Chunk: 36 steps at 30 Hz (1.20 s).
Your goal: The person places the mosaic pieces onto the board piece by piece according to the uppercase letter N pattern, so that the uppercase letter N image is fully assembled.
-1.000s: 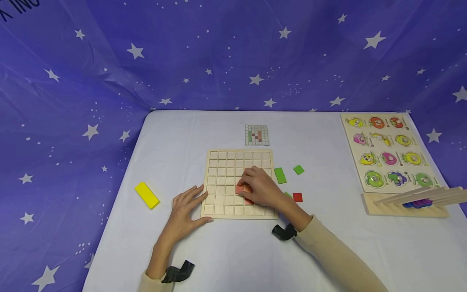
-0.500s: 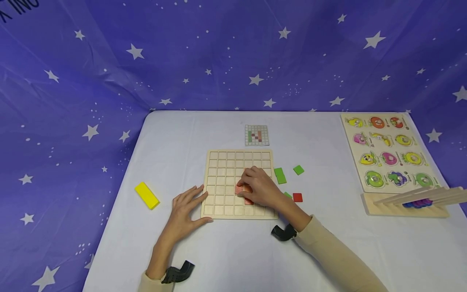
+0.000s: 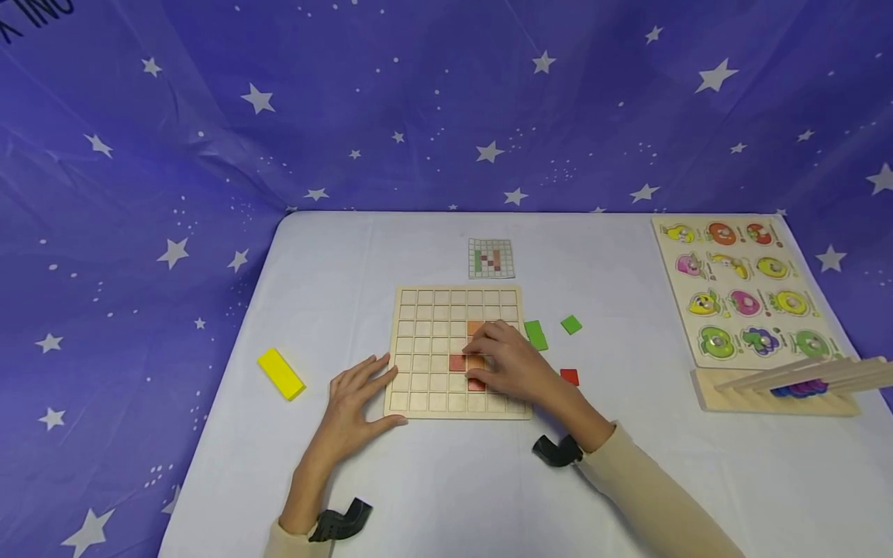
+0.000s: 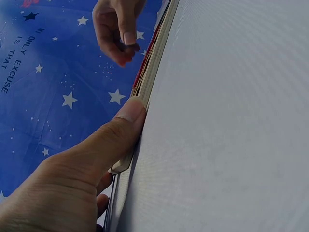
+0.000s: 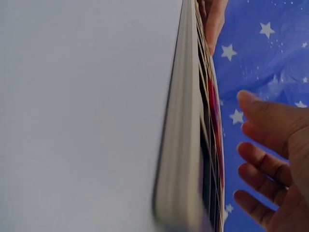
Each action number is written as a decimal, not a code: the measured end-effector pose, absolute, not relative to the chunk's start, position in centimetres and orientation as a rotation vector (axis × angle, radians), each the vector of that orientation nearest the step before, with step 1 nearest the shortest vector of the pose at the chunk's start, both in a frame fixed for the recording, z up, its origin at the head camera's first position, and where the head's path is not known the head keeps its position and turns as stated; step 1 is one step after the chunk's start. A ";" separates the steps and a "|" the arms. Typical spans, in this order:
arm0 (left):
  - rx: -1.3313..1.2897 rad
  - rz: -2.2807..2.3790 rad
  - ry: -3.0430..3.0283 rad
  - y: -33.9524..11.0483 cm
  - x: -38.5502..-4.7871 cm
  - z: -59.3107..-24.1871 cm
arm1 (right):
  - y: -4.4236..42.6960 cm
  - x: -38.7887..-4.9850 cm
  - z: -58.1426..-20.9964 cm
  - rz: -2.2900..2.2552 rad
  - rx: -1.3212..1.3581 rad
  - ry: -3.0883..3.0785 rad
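A wooden grid board (image 3: 425, 378) lies mid-table. My left hand (image 3: 352, 407) rests at its lower left corner, fingers straight against the left side; in the left wrist view the thumb (image 4: 113, 137) presses on the edge. Above the board's right half hovers my right hand (image 3: 515, 363), loosely bent. In the right wrist view its thumb and fingers (image 5: 263, 164) are apart, holding nothing. Near its fingertips a red square tile (image 3: 457, 363) sits in a cell. Another red tile (image 3: 477, 385) and an orange piece (image 3: 476, 328) are also in the grid, partly hidden by the hand.
A pattern card (image 3: 491, 259) lies behind the board. Right of it are a green rectangle (image 3: 536, 335), a green square (image 3: 571, 325) and a loose red tile (image 3: 569, 377). A yellow block (image 3: 281, 373) lies left. Far right stand a fruit puzzle (image 3: 711, 288) and a slatted wooden rack (image 3: 711, 395).
My right hand has let go of the red tile, which stays in its cell, and has shifted right. More of the orange piece shows. My left hand has not moved.
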State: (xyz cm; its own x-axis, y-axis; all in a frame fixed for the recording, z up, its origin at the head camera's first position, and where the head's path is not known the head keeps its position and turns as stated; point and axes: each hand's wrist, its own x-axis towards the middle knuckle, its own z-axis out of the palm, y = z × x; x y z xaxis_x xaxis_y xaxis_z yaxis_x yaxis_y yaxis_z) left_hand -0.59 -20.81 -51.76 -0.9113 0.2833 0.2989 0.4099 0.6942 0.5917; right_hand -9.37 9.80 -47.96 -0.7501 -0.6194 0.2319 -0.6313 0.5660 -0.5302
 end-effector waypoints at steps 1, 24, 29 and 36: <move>-0.562 -1.014 -2.719 -20.8 -0.6 -51.7 | 10.2 -9.3 -47.9 0.974 1.086 -2.761; -0.577 -0.999 -2.706 -20.8 -0.6 -51.8 | 21.8 -8.0 -48.5 1.108 0.828 -2.903; -0.578 -0.991 -2.706 -20.7 -0.6 -51.7 | 23.4 -7.7 -48.7 1.077 0.834 -2.941; -0.565 -0.997 -2.722 -20.7 -0.6 -51.8 | 24.0 -7.4 -48.9 1.041 0.851 -2.995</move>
